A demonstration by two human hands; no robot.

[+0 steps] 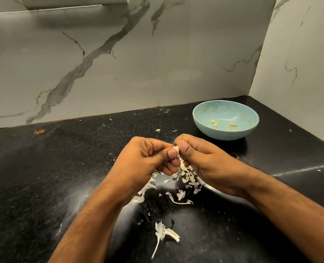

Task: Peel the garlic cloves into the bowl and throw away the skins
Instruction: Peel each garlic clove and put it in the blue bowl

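Black speckled countertop [62, 168], marble-veined wall tiles [119, 63] behind, garlic skins [184, 185] littered near centre, left hand [144, 160] and right hand [204, 160] pinching garlic clove [176, 149] together, peeled cloves in blue bowl [204, 124] far right.

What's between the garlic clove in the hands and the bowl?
Nothing visible. The garlic clove is pinched between both hands, and only bare black counter with a few skin flecks lies between it and the blue bowl.

Both hands, left hand [148, 158] and right hand [201, 158], pinching a garlic clove [177, 149], skins [184, 179] beneath, blue bowl [204, 118] beyond
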